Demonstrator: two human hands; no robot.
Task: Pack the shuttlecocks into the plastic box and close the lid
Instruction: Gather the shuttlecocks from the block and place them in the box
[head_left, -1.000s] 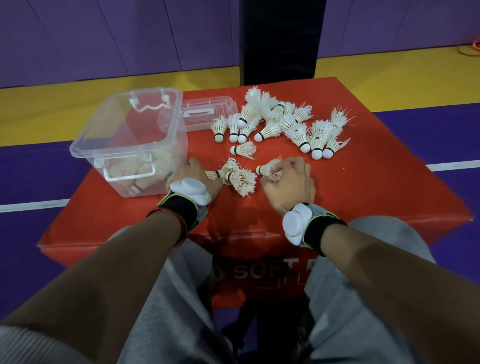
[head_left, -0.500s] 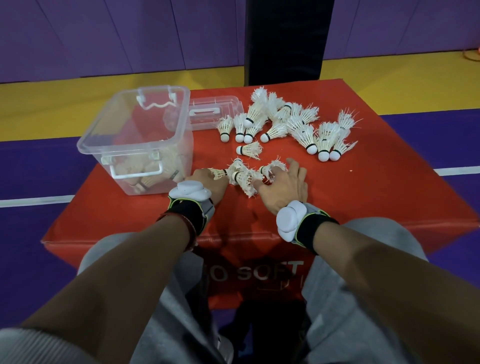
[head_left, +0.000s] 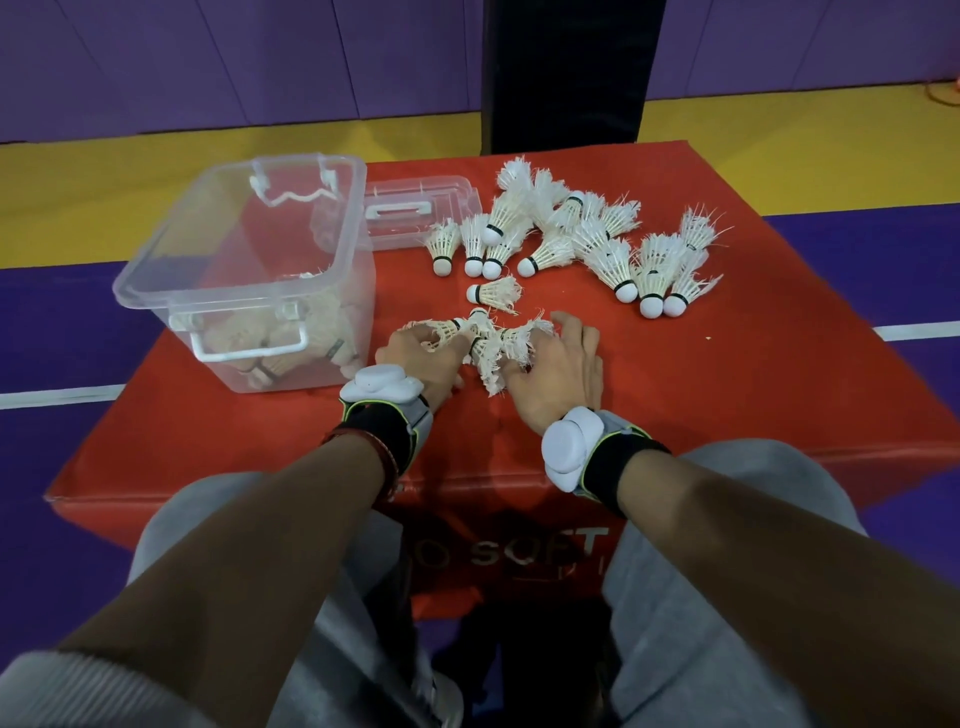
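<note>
A clear plastic box (head_left: 156, 270) stands open on the left of the red mat, with several shuttlecocks lying in its bottom. Its clear lid (head_left: 415, 208) lies flat behind it. My left hand (head_left: 421, 358) and my right hand (head_left: 556, 374) press in from both sides on a small bunch of shuttlecocks (head_left: 483, 348) near the mat's middle, fingers curled around the feathers. One shuttlecock (head_left: 493, 292) lies alone just beyond the bunch. Several more shuttlecocks (head_left: 587, 239) are scattered across the far right of the mat.
The red padded mat (head_left: 727, 405) serves as the work surface, its front edge close to my knees in grey trousers. A black padded post (head_left: 566, 73) stands behind the mat. Purple and yellow court floor lies all around.
My hands have moved toward each other, gathering the loose shuttlecocks between them into one tight bunch. The view has tipped slightly; the box and the far pile have not moved.
</note>
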